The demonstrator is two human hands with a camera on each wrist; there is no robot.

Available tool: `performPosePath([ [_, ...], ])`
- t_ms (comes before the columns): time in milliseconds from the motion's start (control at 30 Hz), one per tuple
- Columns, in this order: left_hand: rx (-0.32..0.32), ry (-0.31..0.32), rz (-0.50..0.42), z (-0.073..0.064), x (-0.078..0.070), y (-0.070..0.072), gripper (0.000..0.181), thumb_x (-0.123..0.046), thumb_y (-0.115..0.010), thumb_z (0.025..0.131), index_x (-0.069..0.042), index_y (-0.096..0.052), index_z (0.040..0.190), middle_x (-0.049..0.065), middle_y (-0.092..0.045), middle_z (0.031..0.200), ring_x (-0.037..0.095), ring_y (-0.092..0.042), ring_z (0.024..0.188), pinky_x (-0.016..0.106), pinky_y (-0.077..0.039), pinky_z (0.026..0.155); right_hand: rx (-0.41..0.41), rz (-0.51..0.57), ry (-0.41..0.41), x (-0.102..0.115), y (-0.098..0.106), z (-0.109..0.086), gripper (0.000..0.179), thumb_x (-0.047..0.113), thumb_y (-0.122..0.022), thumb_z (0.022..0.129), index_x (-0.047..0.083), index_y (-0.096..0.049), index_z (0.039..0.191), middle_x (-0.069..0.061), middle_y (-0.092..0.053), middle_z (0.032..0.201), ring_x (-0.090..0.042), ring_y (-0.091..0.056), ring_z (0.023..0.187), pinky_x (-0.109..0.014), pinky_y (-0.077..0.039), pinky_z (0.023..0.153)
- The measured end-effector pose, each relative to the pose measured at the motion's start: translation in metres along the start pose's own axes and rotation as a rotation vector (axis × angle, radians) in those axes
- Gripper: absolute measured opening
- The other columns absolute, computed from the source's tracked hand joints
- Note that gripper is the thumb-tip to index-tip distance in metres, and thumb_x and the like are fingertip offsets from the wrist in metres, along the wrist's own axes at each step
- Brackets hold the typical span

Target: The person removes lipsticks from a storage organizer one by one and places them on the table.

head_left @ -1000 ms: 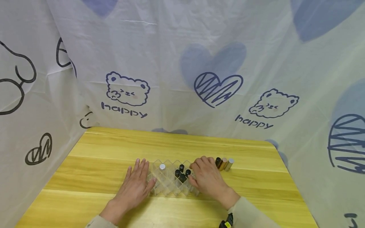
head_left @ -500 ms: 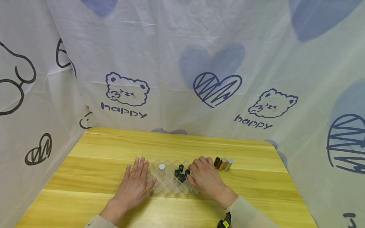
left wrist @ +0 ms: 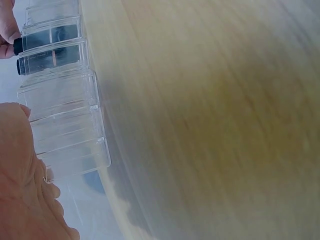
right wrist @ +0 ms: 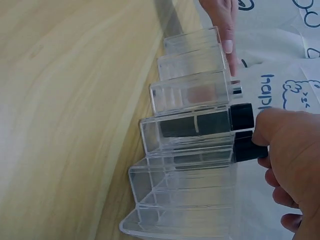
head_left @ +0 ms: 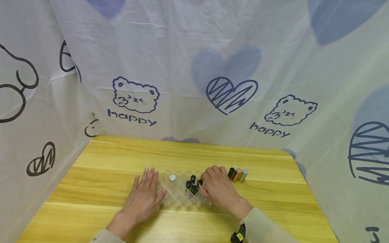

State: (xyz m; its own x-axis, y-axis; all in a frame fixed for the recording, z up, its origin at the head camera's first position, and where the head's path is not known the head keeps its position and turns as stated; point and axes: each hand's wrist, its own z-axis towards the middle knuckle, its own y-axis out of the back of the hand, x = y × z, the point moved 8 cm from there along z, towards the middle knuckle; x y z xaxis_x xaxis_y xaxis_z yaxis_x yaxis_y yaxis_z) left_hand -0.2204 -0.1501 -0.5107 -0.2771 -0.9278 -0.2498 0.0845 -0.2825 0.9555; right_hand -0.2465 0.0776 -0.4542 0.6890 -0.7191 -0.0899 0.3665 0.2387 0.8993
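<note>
Head view: at the left end of the clear organizer (head_left: 179, 199), the left hand (head_left: 143, 199) lies with straight fingers alongside and its thumb over that end, the grip apart. Within the organizer's left part stands a silver-capped tube (head_left: 172, 177); right of its middle come three black-capped tubes (head_left: 193, 189). At the organizer's right end, the right hand (head_left: 222, 190) has its grip clamped on a fourth black cap (right wrist: 250, 148), whose tube sits in a compartment. Right of the organizer, past that hand, are a black tube (head_left: 231, 173), a copper tube (head_left: 237, 174) and a silver tube (head_left: 243, 175) on the surface (head_left: 273, 199). Almost nothing has changed over the last second: hands and tubes keep their places, which suggests steadying rather than carrying.
</note>
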Motion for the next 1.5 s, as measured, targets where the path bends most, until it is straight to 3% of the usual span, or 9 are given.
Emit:
performPosePath([
  [333,0.010,0.001,-0.032,0.001,0.000,0.000,0.076,-0.048,-0.045,0.112,0.006,-0.027,0.163,0.024,-0.020,0.173,0.041,-0.014,0.162,0.068,-0.014,0.129,0.025,0.034,-0.003,-0.002,0.003,0.005,0.014,0.027,-0.074,0.091,0.016,-0.065,0.094,0.004,-0.060,0.090,-0.018,-0.048,0.083,-0.037,-0.041,0.082],
  [1100,0.021,0.003,-0.052,0.000,-0.001,0.001,0.077,-0.050,-0.041,0.113,0.006,-0.027,0.163,0.025,-0.019,0.173,0.043,-0.016,0.162,0.069,-0.016,0.128,0.050,0.016,0.005,-0.002,0.017,0.015,0.017,0.032,-0.071,0.093,0.015,-0.067,0.091,0.004,-0.059,0.089,-0.017,-0.045,0.081,-0.033,-0.035,0.077],
  [1500,0.015,0.004,-0.064,-0.001,-0.001,0.002,0.075,-0.048,-0.043,0.113,0.007,-0.027,0.163,0.025,-0.019,0.172,0.043,-0.015,0.162,0.069,-0.015,0.128,-0.003,0.029,0.004,-0.004,0.039,0.018,0.019,0.032,-0.073,0.088,0.015,-0.067,0.091,0.004,-0.061,0.088,-0.017,-0.048,0.082,-0.032,-0.038,0.075],
])
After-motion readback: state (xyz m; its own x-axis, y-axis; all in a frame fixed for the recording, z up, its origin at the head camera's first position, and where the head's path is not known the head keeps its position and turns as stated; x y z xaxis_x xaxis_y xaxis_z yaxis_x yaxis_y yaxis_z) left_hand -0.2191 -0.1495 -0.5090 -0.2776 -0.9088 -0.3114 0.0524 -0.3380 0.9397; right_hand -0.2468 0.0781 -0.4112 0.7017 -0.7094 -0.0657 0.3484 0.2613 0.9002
